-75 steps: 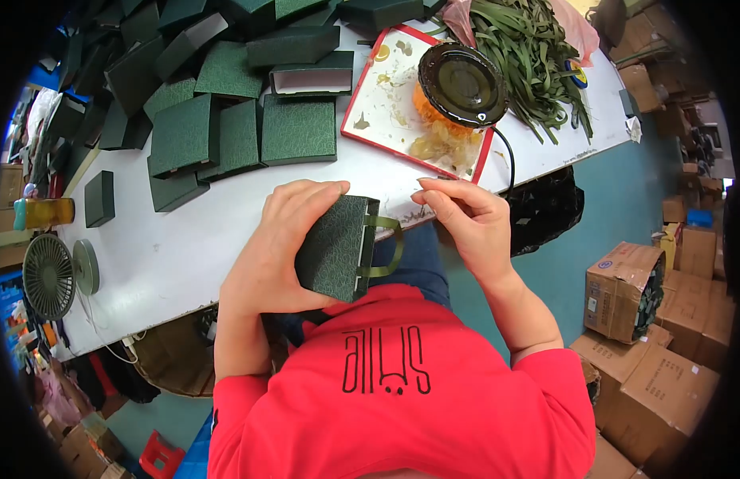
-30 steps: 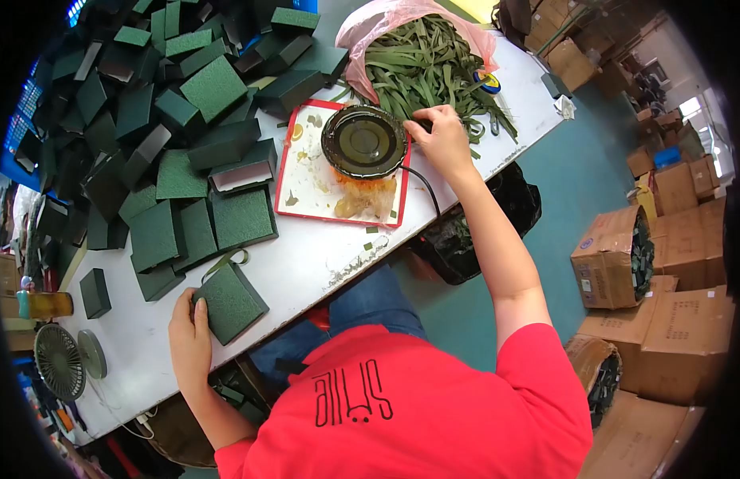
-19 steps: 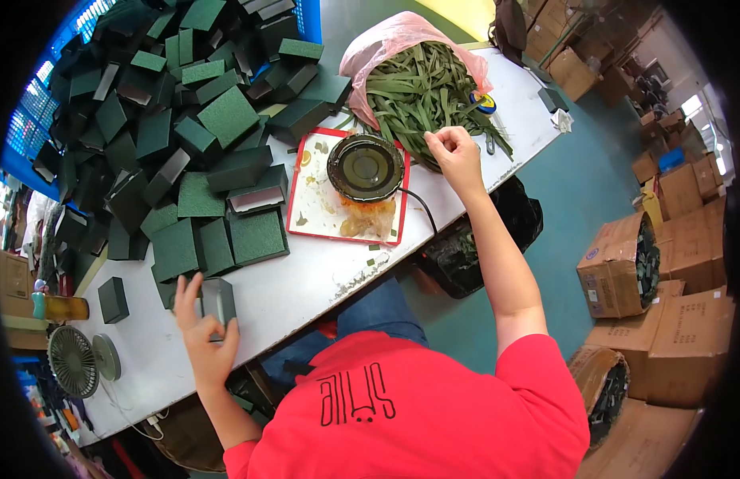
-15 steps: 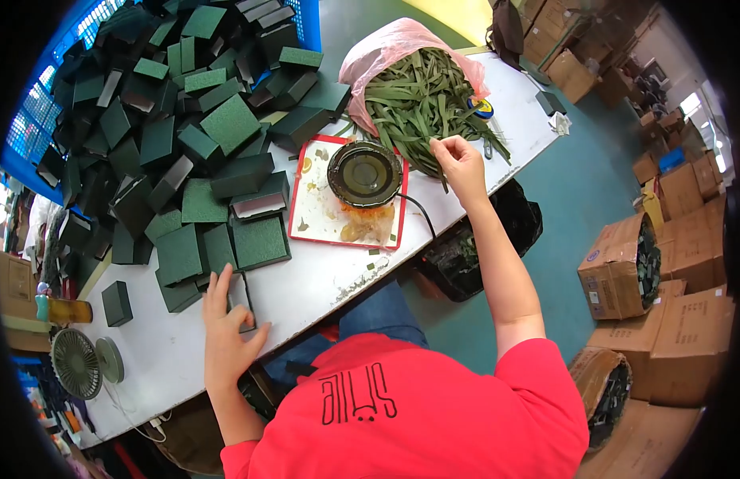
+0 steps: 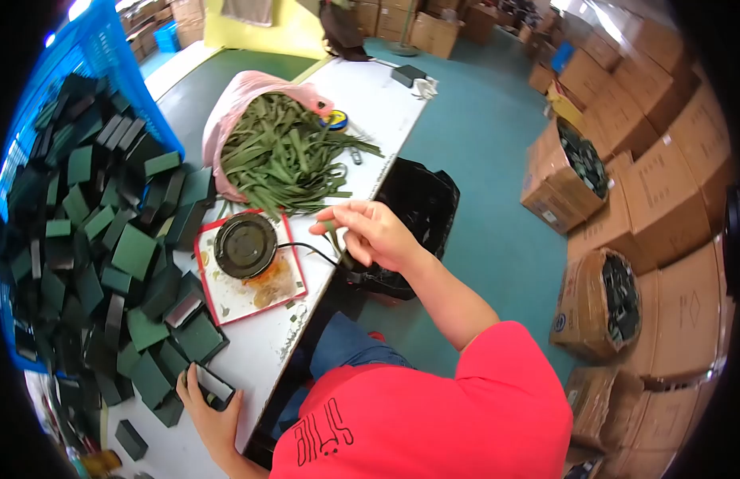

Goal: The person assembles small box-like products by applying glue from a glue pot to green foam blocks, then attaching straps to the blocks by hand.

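Closest to me was my red shirt (image 5: 434,407), and beyond it my left hand (image 5: 213,421) had its fingers and thumb set wide, one on each side of a green box (image 5: 217,389), holding it near the desk's edge. Half a second earlier my hand hid more of that box; now its pale, open hollow showed. My right hand (image 5: 378,235) had come away from the ribbon heap (image 5: 282,156) and was pinching a green ribbon strip (image 5: 331,231) between thumb and fingers, out past the corner of the tray (image 5: 250,307). My view had swung to the right as well: the fan had dropped out of it, and more of the room had come in.

On the white desk (image 5: 246,351), the red-rimmed tray was stained and bore a black dish (image 5: 246,247) above something orange; a dark cord (image 5: 312,250) ran from it. More green boxes (image 5: 134,251) were heaped to the left, spilling from a blue basket (image 5: 130,72). Behind the tray, the ribbon heap spread out of a pink bag (image 5: 218,152), with a blue-and-yellow roll (image 5: 335,120) at its side.

Off the desk, a black bag (image 5: 438,207) gaped on the teal floor (image 5: 481,144). Brown cartons (image 5: 673,191) were stacked along the right, and a yellow panel (image 5: 274,24) stood past the desk's far end.
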Motion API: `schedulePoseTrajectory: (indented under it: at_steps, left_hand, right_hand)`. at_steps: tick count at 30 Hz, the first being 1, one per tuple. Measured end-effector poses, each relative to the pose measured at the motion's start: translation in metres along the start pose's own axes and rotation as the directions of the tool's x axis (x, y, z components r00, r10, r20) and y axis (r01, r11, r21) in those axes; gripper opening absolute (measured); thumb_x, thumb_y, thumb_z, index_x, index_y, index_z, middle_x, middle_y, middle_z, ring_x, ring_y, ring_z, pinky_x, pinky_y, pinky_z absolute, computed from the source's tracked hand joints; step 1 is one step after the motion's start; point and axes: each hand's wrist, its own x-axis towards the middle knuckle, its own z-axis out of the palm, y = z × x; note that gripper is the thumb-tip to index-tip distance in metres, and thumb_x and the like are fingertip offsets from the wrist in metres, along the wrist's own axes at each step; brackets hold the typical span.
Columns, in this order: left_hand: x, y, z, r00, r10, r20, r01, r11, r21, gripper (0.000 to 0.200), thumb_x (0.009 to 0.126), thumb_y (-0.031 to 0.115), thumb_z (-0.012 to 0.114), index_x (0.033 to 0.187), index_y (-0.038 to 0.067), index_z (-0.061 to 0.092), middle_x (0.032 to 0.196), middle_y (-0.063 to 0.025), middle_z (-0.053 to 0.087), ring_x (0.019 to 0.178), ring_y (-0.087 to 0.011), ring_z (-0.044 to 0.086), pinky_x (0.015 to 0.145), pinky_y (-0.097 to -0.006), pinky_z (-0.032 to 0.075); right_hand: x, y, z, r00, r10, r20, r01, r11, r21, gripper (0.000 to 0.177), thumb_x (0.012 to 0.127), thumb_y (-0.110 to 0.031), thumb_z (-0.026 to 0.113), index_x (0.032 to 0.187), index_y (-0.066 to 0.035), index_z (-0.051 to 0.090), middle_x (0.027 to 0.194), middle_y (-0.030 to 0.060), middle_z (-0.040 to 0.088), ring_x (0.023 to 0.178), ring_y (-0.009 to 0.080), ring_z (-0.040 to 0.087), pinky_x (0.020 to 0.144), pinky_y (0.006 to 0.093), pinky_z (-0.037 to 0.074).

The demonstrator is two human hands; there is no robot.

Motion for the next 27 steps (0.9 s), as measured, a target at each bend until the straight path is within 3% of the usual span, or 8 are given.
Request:
schedulePoseTrajectory:
  at_steps: [4,8,11,13,16,19,21,27]
  left_hand:
    - [-0.003,0.004,0.003,0.993,0.101,-0.062,-0.105,0.992,-0.068,0.108,0.052,0.016,0.084,0.150,0.010,0.040,0.148,-0.0191,0.042,0.138,-0.0348,0.040,0.114,-0.0439,0.031]
    - [-0.004,0.011,0.014,0.990,0.143,0.012,-0.122,0.882,-0.454,0.126,0.051,0.039,0.091,0.154,0.003,0.029,0.149,-0.0193,0.042,0.136,-0.0320,0.043,0.113,-0.0430,0.032]
    - [-0.008,0.037,0.025,0.952,0.235,0.198,-0.038,0.731,-0.682,0.139,0.048,0.054,0.092,0.156,-0.001,0.024,0.150,-0.0213,0.040,0.134,-0.0325,0.044,0.112,-0.0426,0.033]
    - [-0.013,0.054,0.030,0.897,0.284,0.337,0.105,0.606,-0.789,0.143,0.045,0.060,0.092,0.156,0.000,0.025,0.152,-0.0244,0.037,0.136,-0.0354,0.043,0.112,-0.0432,0.033]
    - [0.001,0.055,0.047,0.740,0.595,0.314,-0.125,0.580,-0.805,0.135,0.042,0.062,0.090,0.151,0.002,0.039,0.159,-0.0315,0.021,0.147,-0.0413,0.029,0.114,-0.0480,0.030]
    - [0.017,0.066,0.052,0.601,0.669,0.437,-0.089,0.599,-0.796,0.131,0.041,0.059,0.090,0.151,0.004,0.042,0.162,-0.0297,0.013,0.151,-0.0413,0.017,0.119,-0.0481,0.020]
    - [0.024,0.074,0.053,0.506,0.743,0.438,-0.116,0.563,-0.819,0.124,0.048,0.053,0.090,0.151,0.005,0.041,0.163,-0.0270,0.013,0.153,-0.0393,0.013,0.120,-0.0456,0.017]
    - [0.019,0.051,0.058,0.527,0.692,0.493,0.032,0.564,-0.825,0.118,0.056,0.047,0.088,0.153,0.002,0.036,0.158,-0.0212,0.028,0.151,-0.0351,0.022,0.120,-0.0441,0.019]
  right_hand:
    - [-0.054,-0.022,0.011,0.985,0.057,0.165,-0.042,0.994,-0.097,0.041,0.093,0.002,0.055,0.135,0.005,0.052,0.131,0.0211,0.063,0.051,0.0069,0.060,0.049,0.0197,0.051]
    - [-0.070,-0.006,0.022,0.996,0.087,-0.014,-0.088,0.983,-0.162,0.020,0.095,-0.015,0.069,0.105,0.002,0.069,0.085,0.0093,0.074,0.045,0.0023,0.049,0.042,0.0173,0.037]
    - [-0.070,0.019,0.036,1.000,-0.020,0.003,0.020,0.983,-0.180,0.017,0.095,-0.016,0.070,0.100,0.000,0.073,0.076,0.0012,0.068,0.060,0.0026,0.056,0.055,0.0182,0.043]
    - [-0.069,0.034,0.048,0.989,-0.126,0.078,0.141,0.959,-0.246,0.014,0.094,-0.013,0.070,0.093,0.000,0.075,0.082,-0.0005,0.065,0.072,0.0029,0.056,0.060,0.0199,0.043]
    - [-0.069,0.042,0.067,0.976,-0.171,0.138,0.208,0.922,-0.326,0.007,0.092,-0.007,0.071,0.090,0.000,0.073,0.096,0.0005,0.059,0.079,0.0044,0.055,0.068,0.0193,0.044]
    - [-0.058,0.061,0.072,0.912,-0.384,0.141,0.403,0.785,-0.470,0.006,0.091,-0.004,0.071,0.092,0.000,0.074,0.100,0.0016,0.058,0.085,0.0052,0.055,0.071,0.0196,0.044]
    - [-0.057,0.067,0.076,0.981,-0.179,0.078,0.195,0.894,-0.403,0.006,0.090,-0.002,0.069,0.093,0.001,0.074,0.106,0.0020,0.057,0.091,0.0068,0.056,0.076,0.0207,0.046]
    - [-0.043,0.095,0.092,0.992,-0.009,0.125,0.037,0.974,-0.225,0.013,0.091,-0.005,0.071,0.103,-0.001,0.073,0.113,0.0023,0.056,0.083,0.0039,0.055,0.072,0.0203,0.047]
